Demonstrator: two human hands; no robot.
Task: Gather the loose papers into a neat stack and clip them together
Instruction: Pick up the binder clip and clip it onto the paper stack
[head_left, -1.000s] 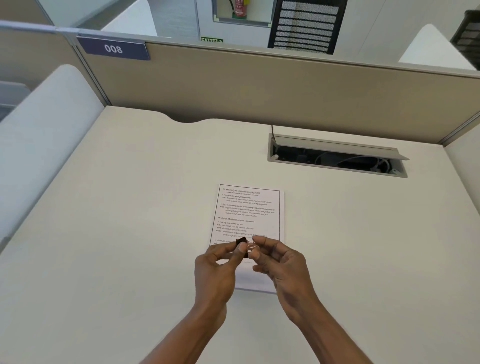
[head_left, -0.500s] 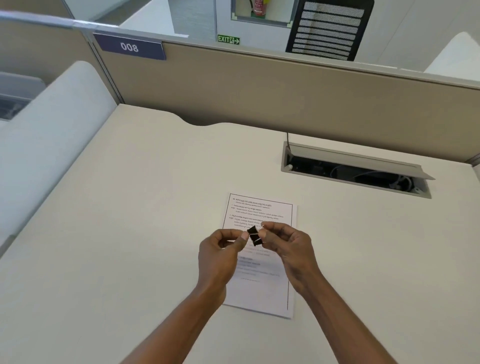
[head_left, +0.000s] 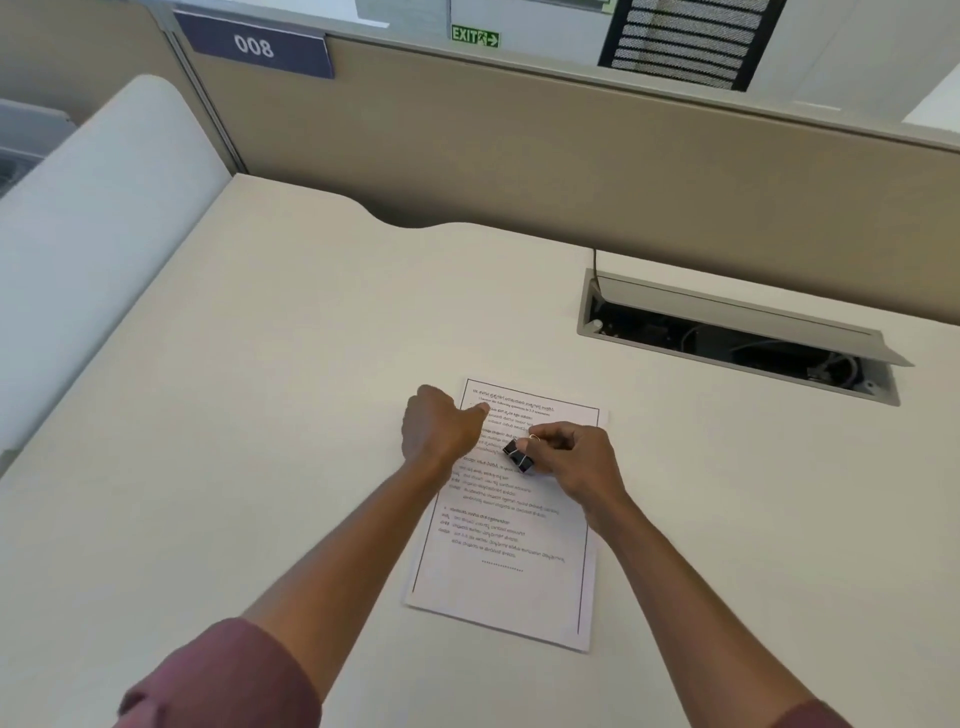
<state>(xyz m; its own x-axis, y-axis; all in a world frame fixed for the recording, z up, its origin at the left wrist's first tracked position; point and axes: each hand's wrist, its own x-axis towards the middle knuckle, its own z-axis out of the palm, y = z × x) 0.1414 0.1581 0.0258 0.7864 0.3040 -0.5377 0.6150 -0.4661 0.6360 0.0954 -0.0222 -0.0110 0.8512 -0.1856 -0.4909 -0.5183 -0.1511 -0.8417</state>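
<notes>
A neat stack of printed papers (head_left: 511, 540) lies flat on the cream desk (head_left: 260, 415), a little right of centre. My right hand (head_left: 574, 457) hovers over the stack's upper half and pinches a small black binder clip (head_left: 518, 455) with silver wire handles. My left hand (head_left: 441, 428) is at the stack's top left corner, fingers curled and fingertips resting on the top sheet. Whether it grips the paper edge is hidden by the hand.
An open cable box (head_left: 737, 338) with wires is sunk into the desk at the back right. A tan partition (head_left: 571, 166) closes off the far side, with a "008" plate (head_left: 254, 45). A white curved divider (head_left: 98, 218) stands at the left.
My left hand has let go of the binder clip and moved to the stack's top left corner. The right hand alone keeps the clip. The camera has tilted down and closer.
</notes>
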